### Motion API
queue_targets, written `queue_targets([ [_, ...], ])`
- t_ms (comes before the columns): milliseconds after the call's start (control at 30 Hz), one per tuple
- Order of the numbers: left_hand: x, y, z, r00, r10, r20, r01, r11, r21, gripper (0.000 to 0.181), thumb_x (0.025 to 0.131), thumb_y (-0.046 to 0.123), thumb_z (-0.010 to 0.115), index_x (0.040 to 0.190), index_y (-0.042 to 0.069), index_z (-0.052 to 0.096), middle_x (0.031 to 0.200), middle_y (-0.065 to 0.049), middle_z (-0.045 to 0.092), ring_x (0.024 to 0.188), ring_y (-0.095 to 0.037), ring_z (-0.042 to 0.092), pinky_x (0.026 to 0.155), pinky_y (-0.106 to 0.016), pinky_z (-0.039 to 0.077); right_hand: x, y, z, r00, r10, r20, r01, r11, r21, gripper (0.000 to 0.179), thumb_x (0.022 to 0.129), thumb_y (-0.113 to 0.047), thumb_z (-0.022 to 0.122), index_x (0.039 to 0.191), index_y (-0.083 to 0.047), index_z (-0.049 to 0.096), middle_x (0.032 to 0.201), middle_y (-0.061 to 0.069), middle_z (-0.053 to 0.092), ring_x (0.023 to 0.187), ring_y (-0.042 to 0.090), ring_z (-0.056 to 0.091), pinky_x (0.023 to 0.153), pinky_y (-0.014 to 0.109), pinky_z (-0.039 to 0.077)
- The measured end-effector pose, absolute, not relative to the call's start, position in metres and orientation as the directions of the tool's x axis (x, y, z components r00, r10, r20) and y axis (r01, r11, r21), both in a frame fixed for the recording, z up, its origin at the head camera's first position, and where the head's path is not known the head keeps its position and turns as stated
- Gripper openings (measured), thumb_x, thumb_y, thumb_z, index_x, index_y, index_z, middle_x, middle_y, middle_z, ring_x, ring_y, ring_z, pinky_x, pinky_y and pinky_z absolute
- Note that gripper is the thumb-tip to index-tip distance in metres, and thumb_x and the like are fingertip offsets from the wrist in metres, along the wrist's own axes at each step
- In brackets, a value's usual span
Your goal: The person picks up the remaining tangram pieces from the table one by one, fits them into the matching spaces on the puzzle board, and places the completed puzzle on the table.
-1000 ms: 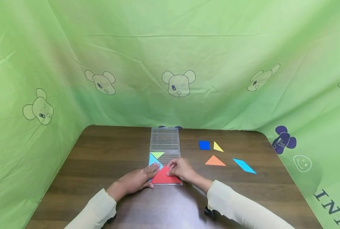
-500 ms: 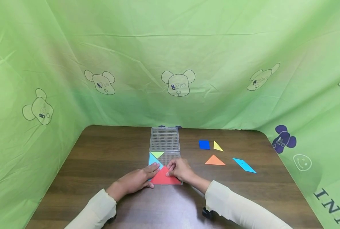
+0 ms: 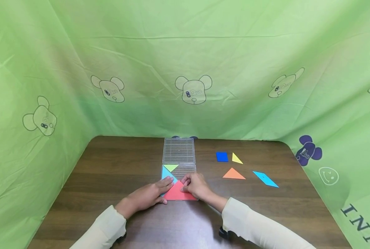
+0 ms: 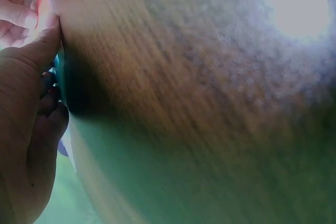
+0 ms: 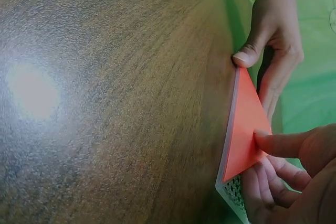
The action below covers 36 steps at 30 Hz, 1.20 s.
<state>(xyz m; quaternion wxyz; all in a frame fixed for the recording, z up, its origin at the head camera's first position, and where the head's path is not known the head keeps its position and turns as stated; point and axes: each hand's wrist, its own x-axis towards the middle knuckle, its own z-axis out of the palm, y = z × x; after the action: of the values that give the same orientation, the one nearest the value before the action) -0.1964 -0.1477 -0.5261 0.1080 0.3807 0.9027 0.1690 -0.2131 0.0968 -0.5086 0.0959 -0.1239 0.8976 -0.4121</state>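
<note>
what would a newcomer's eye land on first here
Probably the red triangle, along the near edge of the open case, where the right hand touches it. Then the green curtain rising behind the table, and the dark blue square right of the case.

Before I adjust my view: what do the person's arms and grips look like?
The left sleeve and right sleeve are plain, long and cream, with wavy-edged cuffs. The left grip and right grip are bare hands, no gloves. A small black piece shows beneath each cuff; I can't tell what it is.
</note>
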Motion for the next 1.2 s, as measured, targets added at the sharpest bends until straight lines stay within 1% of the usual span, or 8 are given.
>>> queue_targets([
  [167, -0.196, -0.147, -0.524, -0.686, 0.725, -0.070, 0.653, 0.655, 0.381, 0.069, 0.099, 0.041, 0.064, 0.157, 0.010, 0.042, 0.169, -0.007, 0.028, 0.154, -0.026, 0.034, 0.115, -0.042, 0.045, -0.210, 0.096, -0.509, -0.955, -0.290, -0.062, -0.153, 0.661, -0.735, 0.022, 0.071, -0.004, 0.090, 0.087, -0.006, 0.075, 0.073, -0.001, 0.068, 0.067, 0.007, 0.056, 0.060, 0.020, 0.046],
  [267, -0.195, -0.147, -0.524, -0.685, 0.725, -0.071, 0.655, 0.656, 0.376, 0.069, 0.100, 0.041, 0.064, 0.157, 0.010, 0.042, 0.169, -0.007, 0.028, 0.154, -0.025, 0.034, 0.115, -0.042, 0.045, -0.208, 0.096, -0.511, -0.955, -0.291, -0.052, -0.163, 0.665, -0.729, 0.023, 0.072, -0.004, 0.090, 0.089, -0.005, 0.075, 0.075, 0.001, 0.069, 0.069, 0.007, 0.057, 0.061, 0.020, 0.047],
  [500, -0.195, -0.148, -0.526, -0.682, 0.729, -0.064, 0.662, 0.652, 0.370, 0.069, 0.099, 0.041, 0.064, 0.157, 0.009, 0.042, 0.169, -0.008, 0.028, 0.154, -0.025, 0.035, 0.114, -0.042, 0.046, -0.203, 0.096, -0.514, -0.951, -0.309, 0.011, -0.219, 0.645, -0.732, 0.022, 0.075, -0.001, 0.088, 0.092, -0.002, 0.075, 0.077, 0.004, 0.070, 0.069, 0.006, 0.057, 0.060, 0.020, 0.048],
  [733, -0.194, -0.148, -0.524, -0.684, 0.727, -0.062, 0.654, 0.649, 0.389, 0.069, 0.100, 0.040, 0.064, 0.157, 0.009, 0.041, 0.169, -0.008, 0.029, 0.154, -0.026, 0.034, 0.115, -0.043, 0.045, -0.199, 0.094, -0.516, -0.954, -0.299, 0.018, -0.216, 0.643, -0.735, 0.019, 0.078, 0.000, 0.086, 0.094, -0.001, 0.075, 0.080, 0.005, 0.070, 0.071, 0.006, 0.058, 0.061, 0.018, 0.049],
  [933, -0.194, -0.148, -0.523, -0.684, 0.727, -0.062, 0.652, 0.646, 0.396, 0.069, 0.100, 0.039, 0.064, 0.157, 0.010, 0.041, 0.169, -0.008, 0.028, 0.154, -0.025, 0.034, 0.115, -0.043, 0.045, -0.197, 0.094, -0.518, -0.952, -0.301, 0.058, -0.250, 0.651, -0.716, 0.021, 0.077, 0.000, 0.087, 0.094, 0.000, 0.074, 0.082, 0.006, 0.068, 0.074, 0.010, 0.059, 0.064, 0.018, 0.049],
  [1200, -0.194, -0.147, -0.524, -0.669, 0.743, -0.025, 0.684, 0.629, 0.370, 0.066, 0.100, 0.037, 0.065, 0.155, 0.007, 0.044, 0.168, -0.012, 0.032, 0.152, -0.029, 0.039, 0.111, -0.044, 0.049, -0.196, 0.094, -0.520, -0.952, -0.298, 0.077, -0.263, 0.659, -0.704, 0.021, 0.078, -0.001, 0.087, 0.094, -0.001, 0.074, 0.085, 0.006, 0.066, 0.075, 0.010, 0.059, 0.065, 0.018, 0.050],
])
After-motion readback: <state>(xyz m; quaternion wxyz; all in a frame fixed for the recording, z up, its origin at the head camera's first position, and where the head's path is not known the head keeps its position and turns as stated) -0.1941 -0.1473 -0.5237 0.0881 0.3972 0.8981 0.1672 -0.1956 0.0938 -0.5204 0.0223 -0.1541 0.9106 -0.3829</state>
